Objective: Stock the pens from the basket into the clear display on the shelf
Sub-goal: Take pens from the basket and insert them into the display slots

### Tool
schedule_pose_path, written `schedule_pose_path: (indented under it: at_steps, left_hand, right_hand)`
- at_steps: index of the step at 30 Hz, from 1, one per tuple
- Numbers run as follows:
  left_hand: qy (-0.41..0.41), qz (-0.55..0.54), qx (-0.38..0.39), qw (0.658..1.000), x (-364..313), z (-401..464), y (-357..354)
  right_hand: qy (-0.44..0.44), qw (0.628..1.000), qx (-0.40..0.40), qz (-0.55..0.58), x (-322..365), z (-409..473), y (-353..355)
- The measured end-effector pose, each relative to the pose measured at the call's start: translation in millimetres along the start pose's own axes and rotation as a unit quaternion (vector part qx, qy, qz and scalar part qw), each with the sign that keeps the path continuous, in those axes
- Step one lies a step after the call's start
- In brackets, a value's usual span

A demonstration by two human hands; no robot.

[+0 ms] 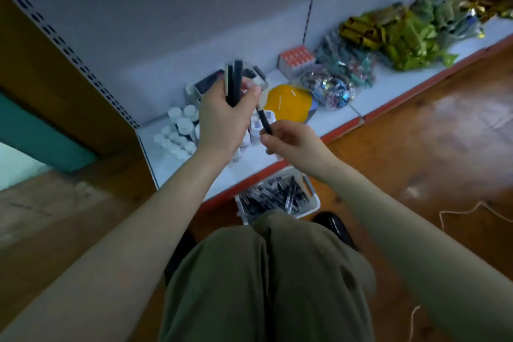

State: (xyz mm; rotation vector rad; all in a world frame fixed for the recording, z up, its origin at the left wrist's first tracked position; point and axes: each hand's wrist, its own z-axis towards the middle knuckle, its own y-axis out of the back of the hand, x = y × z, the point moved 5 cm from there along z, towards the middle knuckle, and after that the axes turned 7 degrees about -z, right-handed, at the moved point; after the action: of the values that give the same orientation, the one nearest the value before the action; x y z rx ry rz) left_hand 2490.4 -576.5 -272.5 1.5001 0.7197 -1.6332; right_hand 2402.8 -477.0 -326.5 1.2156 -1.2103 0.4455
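White bottles [177,130], yellow disc [288,103] (beside foil packets [399,36]).

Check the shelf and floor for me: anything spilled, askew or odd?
Loose white string lies on the wooden floor at right, a possible snag. Small white bottles crowd the shelf corner untidily. Otherwise normal: left hand grips a bundle of pens, right hand pinches one pen.

We see the clear display [256,78] mostly hidden behind our left hand [224,116]; our knee covers the basket's [311,203] near side, and its blurred pens [277,194] defy counting.
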Motion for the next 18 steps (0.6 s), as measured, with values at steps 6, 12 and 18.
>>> schedule_pose_path:
  at_steps: [6, 12, 18]
  left_hand:
    - [-0.018, -0.048, -0.113, 0.992, -69, 5, 51]
    - [-0.04, -0.098, -0.147, 0.983, -114, 4, 75]
    - [-0.071, -0.122, -0.138, 0.98, -161, 21, 81]
  right_hand:
    - [-0.02, 0.983, -0.015, 0.183, 80, 12, 51]
    - [-0.033, 0.897, 0.005, 0.441, 144, 32, 71]
    - [-0.009, 0.846, -0.02, 0.532, 208, 50, 82]
